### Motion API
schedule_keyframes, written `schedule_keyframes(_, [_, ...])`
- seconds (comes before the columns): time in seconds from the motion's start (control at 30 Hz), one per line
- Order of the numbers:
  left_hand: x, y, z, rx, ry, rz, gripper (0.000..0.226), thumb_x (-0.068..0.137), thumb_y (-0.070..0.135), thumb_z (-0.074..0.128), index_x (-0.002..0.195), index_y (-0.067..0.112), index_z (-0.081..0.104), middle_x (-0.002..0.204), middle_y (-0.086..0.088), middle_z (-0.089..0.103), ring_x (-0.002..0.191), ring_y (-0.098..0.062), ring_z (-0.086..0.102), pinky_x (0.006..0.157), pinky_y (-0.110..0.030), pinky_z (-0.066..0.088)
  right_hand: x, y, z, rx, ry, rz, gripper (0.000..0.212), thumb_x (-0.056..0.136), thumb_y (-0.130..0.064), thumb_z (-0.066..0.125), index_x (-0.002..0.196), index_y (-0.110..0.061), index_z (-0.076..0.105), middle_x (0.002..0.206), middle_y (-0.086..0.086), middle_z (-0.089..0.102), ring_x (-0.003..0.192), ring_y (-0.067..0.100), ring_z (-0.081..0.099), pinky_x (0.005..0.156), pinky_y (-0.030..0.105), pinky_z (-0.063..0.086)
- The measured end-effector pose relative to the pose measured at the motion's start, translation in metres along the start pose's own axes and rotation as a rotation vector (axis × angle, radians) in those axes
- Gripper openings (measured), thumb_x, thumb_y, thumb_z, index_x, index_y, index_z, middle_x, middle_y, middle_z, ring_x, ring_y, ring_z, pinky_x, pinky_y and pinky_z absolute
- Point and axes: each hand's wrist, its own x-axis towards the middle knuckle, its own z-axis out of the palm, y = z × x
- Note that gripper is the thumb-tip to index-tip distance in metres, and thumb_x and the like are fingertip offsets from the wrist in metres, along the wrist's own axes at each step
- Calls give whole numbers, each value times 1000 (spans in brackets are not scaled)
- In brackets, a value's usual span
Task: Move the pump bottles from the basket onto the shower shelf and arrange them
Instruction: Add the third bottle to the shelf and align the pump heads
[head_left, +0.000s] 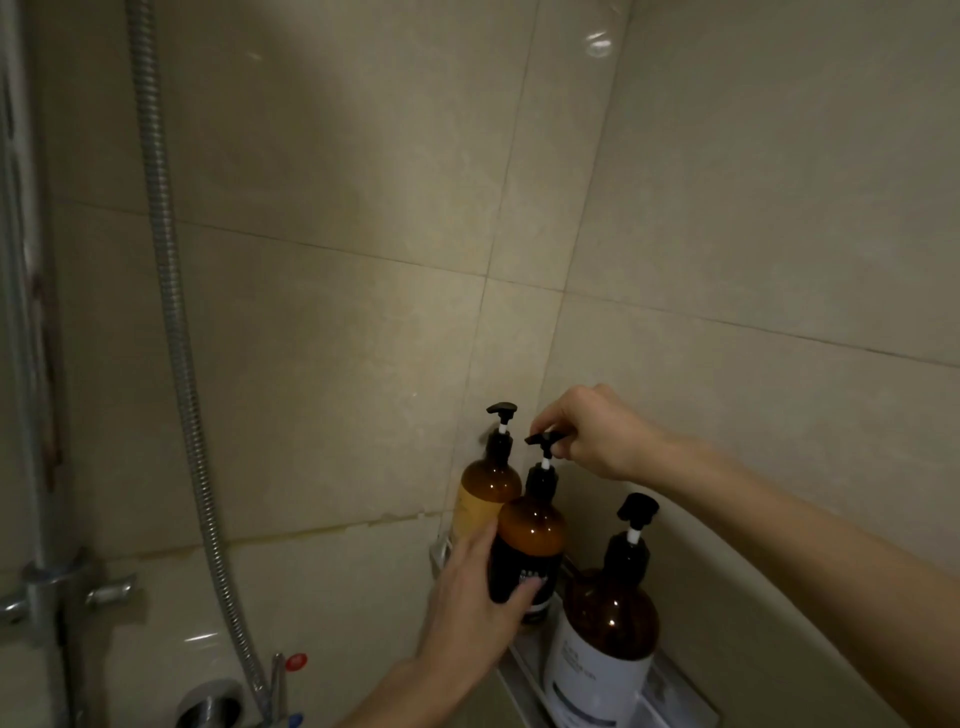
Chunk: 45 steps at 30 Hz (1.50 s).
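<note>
Beside middle bottle (530, 535): two flanking bottles (602, 629).

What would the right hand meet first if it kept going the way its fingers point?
The right hand already pinches the middle bottle's pump head; further left, it would probably meet the rear bottle's pump, though depth is unclear.

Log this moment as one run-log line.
left hand: grips black-label bottle body | right hand: pinches its pump head | shelf: three bottles upright | basket: not in view
</note>
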Motion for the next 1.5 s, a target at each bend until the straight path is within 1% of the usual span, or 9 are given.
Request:
schedule_keyframes(0.07, [1, 4, 2, 3, -8, 26, 73, 69, 54, 69, 126, 60, 23, 115, 43, 32, 106, 20, 34, 96, -13, 33, 2, -1, 1, -8, 4, -8, 35, 83, 4, 59, 112, -15, 66, 107, 8, 68, 98, 15, 63, 81, 20, 50])
schedule_keyframes(0.2, [9, 5, 6, -3, -13, -30, 94, 65, 59, 71, 143, 34, 23, 136, 13, 38, 126, -7, 34, 109, -35, 33, 5, -3, 3, -11, 6, -16, 36, 83, 5, 58, 112, -15, 66, 110, 8, 67, 100, 15, 63, 83, 22, 50])
schedule_keyframes(0.33, [17, 5, 6, 46, -3, -95, 102, 66, 54, 75, 146, 29, 17, 136, 1, 27, 129, -16, 30, 112, -36, 30, 6, -1, 3, -1, 1, -18, 36, 83, 5, 57, 112, -15, 66, 111, 7, 67, 102, 15, 63, 83, 19, 48])
schedule_keyframes(0.53, [24, -5, 4, -54, -18, -121, 103, 63, 39, 82, 145, 32, 21, 133, 8, 43, 126, -11, 39, 108, -40, 36, 7, 6, 5, 8, 6, -22, 36, 83, 5, 58, 110, -18, 67, 109, 3, 68, 101, 12, 62, 83, 16, 46])
schedule_keyframes(0.7, [24, -9, 3, -161, 5, -146, 86, 60, 33, 85, 132, 36, 38, 126, 15, 53, 114, -2, 48, 96, -22, 38, 9, 8, 4, 1, 0, -33, 36, 83, 4, 58, 110, -18, 67, 109, 4, 68, 100, 12, 62, 83, 16, 47])
schedule_keyframes(0.87, [20, -8, 3, -160, -22, -96, 82, 73, 27, 77, 140, 33, 31, 130, 12, 39, 121, -4, 37, 107, -25, 29, 9, 9, 4, -1, 2, -34, 34, 83, 3, 59, 109, -17, 67, 107, 4, 69, 99, 12, 63, 83, 18, 47])
schedule_keyframes(1.03, [19, -6, 1, -156, -106, -107, 83, 82, 23, 68, 147, 30, 15, 130, 10, 31, 125, -5, 31, 107, -21, 22, 9, 9, 5, 2, 17, -39, 35, 83, 4, 59, 109, -17, 68, 106, 4, 69, 99, 12, 63, 83, 17, 47])
schedule_keyframes(1.2, [16, -3, 1, -133, -60, -109, 83, 75, 30, 75, 141, 39, 24, 132, 15, 32, 123, -3, 32, 110, -28, 27, 10, 8, 5, 8, 12, -32, 34, 83, 4, 59, 109, -16, 67, 106, 5, 69, 98, 12, 63, 80, 15, 47])
schedule_keyframes(1.5, [14, -4, -2, -91, -64, -123, 83, 80, 22, 70, 146, 30, 19, 136, 11, 31, 129, -4, 28, 113, -29, 23, 12, 4, 6, 12, 5, -34, 33, 83, 1, 61, 109, -18, 67, 108, 4, 68, 99, 12, 62, 84, 19, 48])
